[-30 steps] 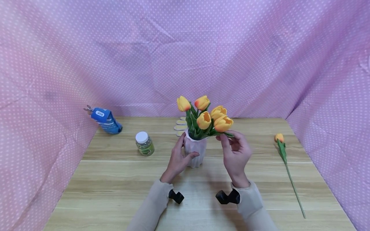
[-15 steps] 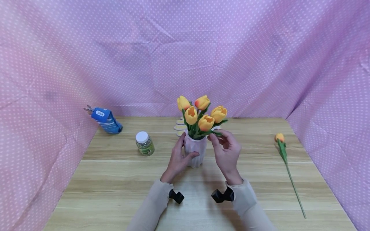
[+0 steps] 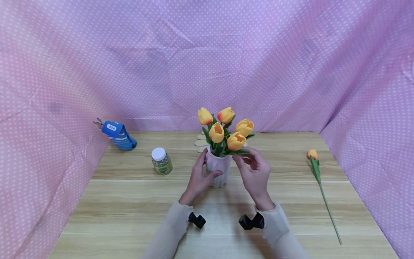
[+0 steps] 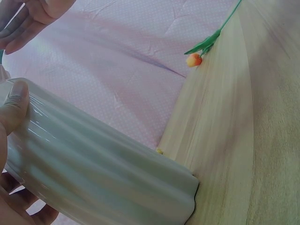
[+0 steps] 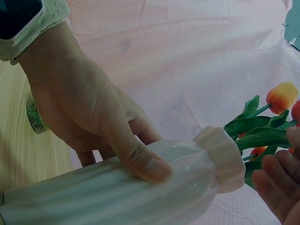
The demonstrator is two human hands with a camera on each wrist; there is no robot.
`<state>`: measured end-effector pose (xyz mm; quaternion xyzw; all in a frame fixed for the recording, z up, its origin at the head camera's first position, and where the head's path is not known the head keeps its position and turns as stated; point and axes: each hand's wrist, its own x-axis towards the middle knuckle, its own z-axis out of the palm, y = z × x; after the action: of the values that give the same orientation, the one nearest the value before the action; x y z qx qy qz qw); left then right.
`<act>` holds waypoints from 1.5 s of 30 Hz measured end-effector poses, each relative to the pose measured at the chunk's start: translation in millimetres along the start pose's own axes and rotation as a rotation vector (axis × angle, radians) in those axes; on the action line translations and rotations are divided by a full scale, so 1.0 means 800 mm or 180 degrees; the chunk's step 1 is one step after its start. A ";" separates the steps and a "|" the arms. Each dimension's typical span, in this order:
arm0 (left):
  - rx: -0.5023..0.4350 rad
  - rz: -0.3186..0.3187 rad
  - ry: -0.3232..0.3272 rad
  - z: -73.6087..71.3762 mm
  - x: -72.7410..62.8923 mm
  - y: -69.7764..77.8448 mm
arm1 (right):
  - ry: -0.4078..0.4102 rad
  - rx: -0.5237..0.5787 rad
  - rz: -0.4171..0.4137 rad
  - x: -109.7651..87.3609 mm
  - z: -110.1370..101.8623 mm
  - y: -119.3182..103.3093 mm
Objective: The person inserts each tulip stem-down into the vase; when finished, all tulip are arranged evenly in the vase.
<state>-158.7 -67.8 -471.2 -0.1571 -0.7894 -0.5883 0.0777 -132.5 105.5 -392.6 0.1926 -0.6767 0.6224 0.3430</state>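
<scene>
A pale, ribbed vase (image 3: 220,172) stands upright on the table, holding several yellow-orange tulips (image 3: 216,132) with green leaves. My left hand (image 3: 198,180) grips the vase from its left side; in the right wrist view its thumb lies along the vase wall below the flared rim. To the right of the rim, my right hand (image 3: 257,176) pinches the lower leaf or stem of the front right tulip (image 3: 236,141). The exact spot is hidden behind the fingers. The left wrist view shows the vase (image 4: 103,154) close up, with the right hand (image 4: 37,21) above its mouth.
One loose tulip (image 3: 320,180) lies at the right of the table (image 3: 136,219). A white-lidded jar (image 3: 162,162) stands left of the vase, and a blue clipped bag (image 3: 119,135) sits at the back left. Pale yellow, petal-like shapes (image 3: 201,143) lie behind the vase.
My right hand moved left toward the vase with the front right tulip, then slightly back right. Another front tulip shifted left. The left hand and vase stayed put.
</scene>
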 end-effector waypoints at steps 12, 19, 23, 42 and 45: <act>-0.0031 -0.0007 -0.0011 0.000 0.000 0.000 | 0.0074 0.0050 0.0067 -0.004 -0.021 -0.001; -0.0023 0.0042 -0.0005 0.000 -0.001 -0.002 | 0.0169 -0.0087 0.0110 -0.001 -0.043 0.002; -0.0015 0.0062 -0.0002 0.000 -0.002 -0.002 | 0.0244 -0.0249 0.0163 0.000 -0.058 0.006; -0.0119 -0.0101 -0.0056 0.000 -0.001 0.000 | 0.0785 -0.1054 0.0743 0.022 -0.176 0.046; -0.0129 -0.0109 -0.0058 0.000 -0.002 0.001 | 0.0808 -0.1266 0.0851 0.022 -0.191 0.051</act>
<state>-157.5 -68.1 -471.1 -0.1506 -0.7806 -0.6039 0.0572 -138.4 263.6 -410.5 -0.0492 -0.7567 0.5361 0.3709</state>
